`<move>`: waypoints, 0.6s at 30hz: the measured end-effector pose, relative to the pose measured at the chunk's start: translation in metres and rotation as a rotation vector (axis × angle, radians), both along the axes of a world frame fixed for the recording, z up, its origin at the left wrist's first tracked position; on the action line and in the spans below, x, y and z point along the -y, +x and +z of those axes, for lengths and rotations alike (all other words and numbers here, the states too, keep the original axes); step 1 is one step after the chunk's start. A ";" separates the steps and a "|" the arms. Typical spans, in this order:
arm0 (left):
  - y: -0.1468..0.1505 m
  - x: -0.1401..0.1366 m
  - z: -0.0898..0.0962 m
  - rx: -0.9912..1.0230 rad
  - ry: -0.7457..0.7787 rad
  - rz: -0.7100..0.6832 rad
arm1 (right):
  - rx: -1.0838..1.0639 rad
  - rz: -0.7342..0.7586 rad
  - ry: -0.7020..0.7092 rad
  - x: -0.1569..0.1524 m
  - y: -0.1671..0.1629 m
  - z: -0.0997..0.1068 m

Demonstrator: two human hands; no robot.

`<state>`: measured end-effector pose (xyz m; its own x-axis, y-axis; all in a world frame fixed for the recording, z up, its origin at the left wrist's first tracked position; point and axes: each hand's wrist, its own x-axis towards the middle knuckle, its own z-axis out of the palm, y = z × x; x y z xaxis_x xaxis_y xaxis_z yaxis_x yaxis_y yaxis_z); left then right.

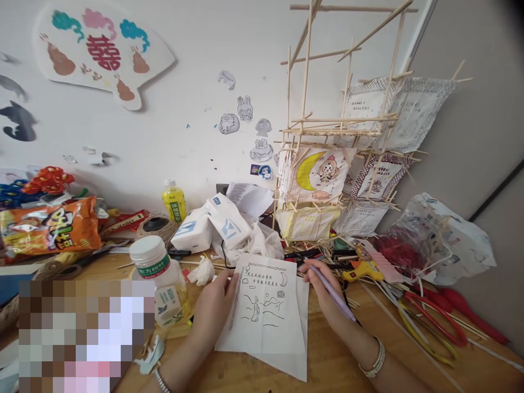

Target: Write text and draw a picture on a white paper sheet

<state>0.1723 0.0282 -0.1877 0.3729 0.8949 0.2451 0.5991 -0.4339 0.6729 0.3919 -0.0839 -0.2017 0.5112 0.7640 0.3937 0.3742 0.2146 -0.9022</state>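
Observation:
A white sheet of paper (262, 338) with a black line drawing lies before me: handwritten characters, a crescent moon, hills and a standing figure. Another white sheet (302, 305) shows from beneath its right and lower edges. My left hand (218, 300) grips the drawn sheet at its left edge, thumb on top and the other fingers partly hidden. Between the fingers of my right hand (325, 289) is a purple pen (333, 292), slanting back across the hand. The right fingertips are close to the sheet's upper right edge.
A wide-mouthed plastic jar (158, 273) stands left of my left hand. Tissue packs (229, 221) and crumpled paper are behind the sheets. A stick frame with drawn panels (321, 174) rises at the back right. A yellow glue gun (362, 267) and red-handled scissors (440, 319) lie at right.

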 end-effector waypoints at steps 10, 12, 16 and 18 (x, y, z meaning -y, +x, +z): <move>0.012 0.032 0.001 -0.030 0.663 -0.118 | 0.141 0.133 -0.137 0.006 -0.018 0.015; 0.021 0.059 -0.010 -0.069 0.673 -0.404 | 0.138 0.142 -0.149 0.004 -0.018 0.011; 0.035 0.103 -0.056 -0.182 0.819 -0.633 | 0.026 0.163 -0.194 0.004 -0.020 0.007; 0.037 0.111 -0.078 -0.238 0.867 -0.615 | -0.033 0.208 -0.222 0.006 -0.024 0.009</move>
<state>0.2097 -0.0831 -0.2653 0.8191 0.0962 0.5656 0.1914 -0.9752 -0.1114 0.3683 -0.0903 -0.1924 0.3447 0.9191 0.1909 0.3126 0.0794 -0.9466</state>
